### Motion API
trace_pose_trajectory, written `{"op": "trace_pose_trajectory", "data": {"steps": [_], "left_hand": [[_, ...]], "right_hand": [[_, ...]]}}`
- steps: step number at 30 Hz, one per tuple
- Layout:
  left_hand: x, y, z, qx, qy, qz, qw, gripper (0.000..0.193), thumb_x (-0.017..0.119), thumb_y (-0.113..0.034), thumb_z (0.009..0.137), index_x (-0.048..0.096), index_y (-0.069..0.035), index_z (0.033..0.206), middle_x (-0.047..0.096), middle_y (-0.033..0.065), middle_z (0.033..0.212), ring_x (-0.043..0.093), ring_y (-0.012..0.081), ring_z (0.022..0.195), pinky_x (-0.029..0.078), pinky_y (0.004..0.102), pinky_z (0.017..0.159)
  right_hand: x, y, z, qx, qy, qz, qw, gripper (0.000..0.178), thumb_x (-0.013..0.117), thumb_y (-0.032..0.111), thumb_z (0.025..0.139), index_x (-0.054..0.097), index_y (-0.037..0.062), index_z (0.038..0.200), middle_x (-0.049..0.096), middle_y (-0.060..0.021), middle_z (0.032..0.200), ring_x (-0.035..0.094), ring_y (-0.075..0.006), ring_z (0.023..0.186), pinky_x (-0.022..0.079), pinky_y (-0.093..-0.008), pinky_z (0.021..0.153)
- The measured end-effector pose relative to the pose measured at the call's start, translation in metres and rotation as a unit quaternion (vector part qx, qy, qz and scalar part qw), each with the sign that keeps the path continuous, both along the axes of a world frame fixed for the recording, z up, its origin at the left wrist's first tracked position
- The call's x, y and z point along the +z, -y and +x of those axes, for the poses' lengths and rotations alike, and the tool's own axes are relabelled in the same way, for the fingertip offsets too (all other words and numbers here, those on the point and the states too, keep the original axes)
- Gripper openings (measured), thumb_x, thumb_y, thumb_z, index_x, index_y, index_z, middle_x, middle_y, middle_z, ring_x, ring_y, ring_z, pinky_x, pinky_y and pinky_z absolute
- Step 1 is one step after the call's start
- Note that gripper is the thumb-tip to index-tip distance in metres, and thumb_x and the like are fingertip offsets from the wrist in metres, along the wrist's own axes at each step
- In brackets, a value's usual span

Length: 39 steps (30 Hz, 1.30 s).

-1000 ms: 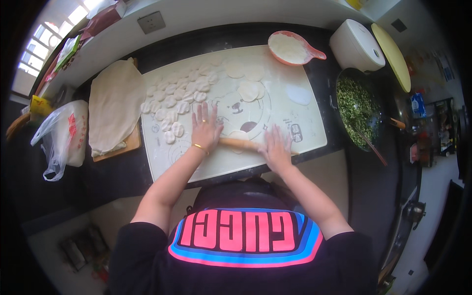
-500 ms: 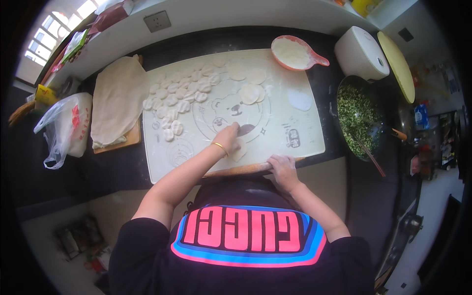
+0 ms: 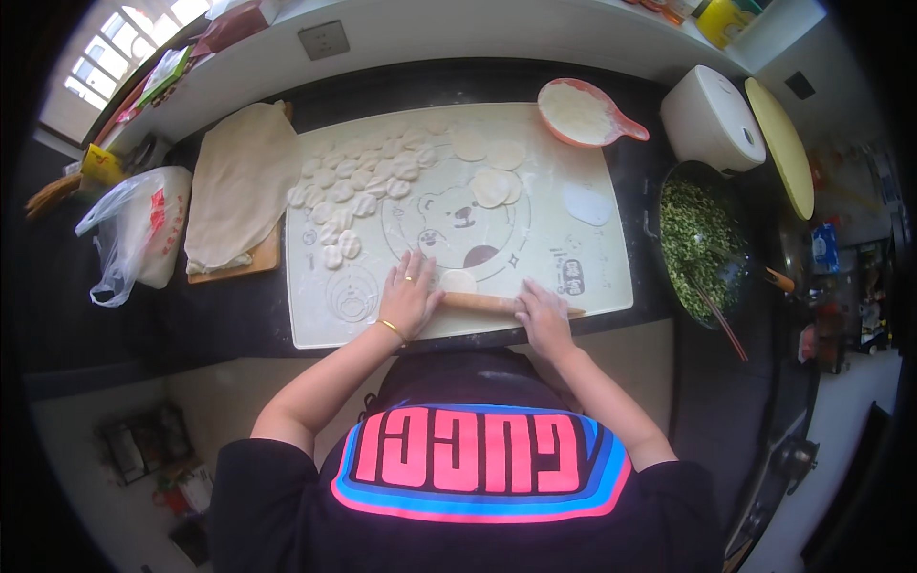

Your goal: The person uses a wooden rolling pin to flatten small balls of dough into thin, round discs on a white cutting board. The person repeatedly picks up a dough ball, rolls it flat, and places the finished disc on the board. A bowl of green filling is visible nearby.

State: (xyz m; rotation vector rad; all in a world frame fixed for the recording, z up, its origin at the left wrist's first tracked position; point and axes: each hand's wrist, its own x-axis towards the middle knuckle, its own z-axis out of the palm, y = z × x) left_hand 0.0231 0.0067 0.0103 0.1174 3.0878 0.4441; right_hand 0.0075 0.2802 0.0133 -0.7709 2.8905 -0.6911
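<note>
A wooden rolling pin [image 3: 480,303] lies across the near part of the pale baking mat [image 3: 535,258]. My left hand [image 3: 409,296] bears on its left end, fingers stretched forward, a ring and a gold bangle showing. Over the right part of the pin curls my floury right hand [image 3: 544,317]; the pin's tip sticks out beyond it. Just past the pin, between the hands, a small round of dough [image 3: 459,280] lies flat, its near edge partly covered. Several little flattened dough pieces [image 3: 364,179] cluster at the mat's left, and thin rolled wrappers [image 3: 494,188] lie farther back, some overlapping.
At the left, a large dough sheet [image 3: 239,181] covers a wooden board, beside a plastic bag [image 3: 143,229]. A pink bowl of flour [image 3: 581,113] stands at the back right. Farther right are a white appliance [image 3: 714,119] and a pan of chopped green filling [image 3: 697,229] with chopsticks.
My left hand has gone from the dough round to the pin's left end. The pin has moved forward from the mat's near edge, with my right hand still on it.
</note>
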Motion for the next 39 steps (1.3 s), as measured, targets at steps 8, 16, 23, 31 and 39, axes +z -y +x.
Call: {"op": "trace_pose_trajectory", "data": {"steps": [8, 16, 23, 31, 39], "left_hand": [[0.01, -0.01, -0.05, -0.003, 0.034, -0.04, 0.999, 0.063, 0.046, -0.033, 0.089, 0.022, -0.008, 0.142, 0.013, 0.0206, 0.148, 0.012, 0.0385, 0.137, 0.014, 0.0507, 0.109], [0.01, -0.016, -0.025, -0.073, 0.058, 0.207, 0.974, 0.061, 0.067, -0.021, 0.076, 0.041, -0.005, 0.129, 0.034, 0.0259, 0.134, 0.039, 0.0399, 0.12, 0.037, 0.0412, 0.098], [0.007, -0.036, -0.06, -0.08, 0.206, 0.139, 0.965, 0.033, 0.072, -0.018, 0.066, 0.062, -0.005, 0.094, 0.062, 0.0161, 0.091, 0.06, 0.0325, 0.088, 0.048, 0.0396, 0.077], [0.021, -0.011, -0.043, 0.093, 0.173, 0.262, 0.945, 0.024, 0.066, -0.022, 0.075, 0.067, 0.0, 0.085, 0.064, 0.0174, 0.079, 0.062, 0.0286, 0.075, 0.048, 0.0356, 0.072], [-0.003, -0.014, -0.016, 0.08, -0.064, 0.106, 0.989, 0.034, 0.06, -0.021, 0.081, 0.055, -0.003, 0.108, 0.054, 0.0176, 0.103, 0.051, 0.0364, 0.094, 0.042, 0.0429, 0.08]], "right_hand": [[-0.008, 0.022, -0.043, -0.037, -0.105, 0.058, 0.992, 0.049, 0.067, 0.024, 0.076, 0.048, 0.009, 0.119, 0.038, -0.0126, 0.139, 0.038, -0.0275, 0.125, 0.025, -0.0495, 0.099], [-0.013, -0.021, 0.001, 0.061, -0.132, -0.027, 0.989, 0.04, 0.068, 0.014, 0.07, 0.054, 0.0141, 0.108, 0.055, -0.004, 0.114, 0.051, -0.0201, 0.106, 0.031, -0.0418, 0.093], [0.003, -0.031, -0.008, 0.133, -0.111, -0.032, 0.984, 0.039, 0.07, 0.013, 0.068, 0.056, 0.0142, 0.105, 0.057, -0.0022, 0.102, 0.053, -0.0204, 0.099, 0.033, -0.0411, 0.09], [-0.001, -0.033, -0.011, 0.079, -0.059, -0.063, 0.993, 0.033, 0.065, 0.011, 0.073, 0.055, 0.0127, 0.105, 0.057, -0.0044, 0.1, 0.052, -0.024, 0.098, 0.033, -0.0416, 0.089], [-0.008, 0.006, -0.037, 0.022, -0.034, -0.009, 0.999, 0.029, 0.061, 0.021, 0.08, 0.056, 0.012, 0.107, 0.051, -0.0082, 0.112, 0.046, -0.0262, 0.106, 0.034, -0.0421, 0.089]]}}
